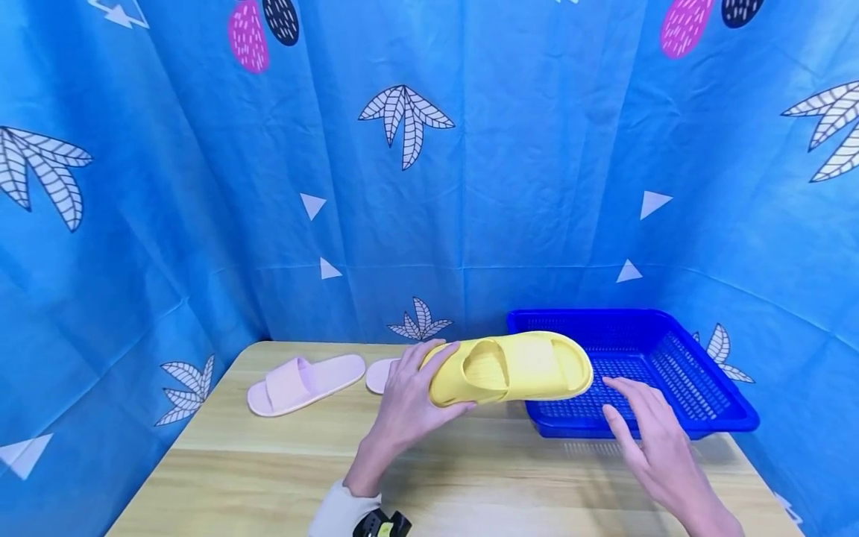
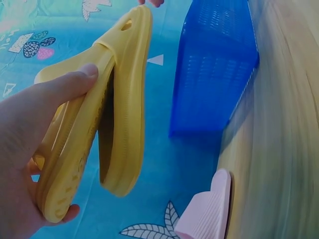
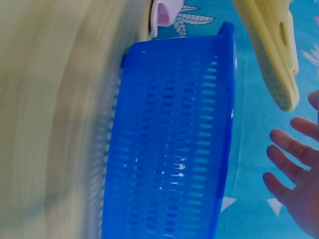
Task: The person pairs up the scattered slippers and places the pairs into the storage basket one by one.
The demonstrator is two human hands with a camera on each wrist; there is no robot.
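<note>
A pair of yellow slippers [image 1: 537, 365] is held up above the table, lying against each other; the left wrist view shows both soles [image 2: 127, 119]. My left hand [image 1: 411, 403] grips them at the heel end, thumb on one side and fingers on the other. Just past the toe end, my right hand [image 1: 661, 451] hovers with fingers spread, apart from the slippers and in front of the blue basket [image 1: 714, 388]. In the right wrist view, those fingers [image 3: 289, 144] hold nothing.
A pale pink slipper [image 1: 288, 388] lies at the table's back left. Beside it a second pink slipper [image 1: 378, 375] is partly hidden behind my left hand. The blue basket stands at the back right of the wooden table [image 1: 268, 477]. A blue patterned curtain [image 1: 537, 186] encloses the table.
</note>
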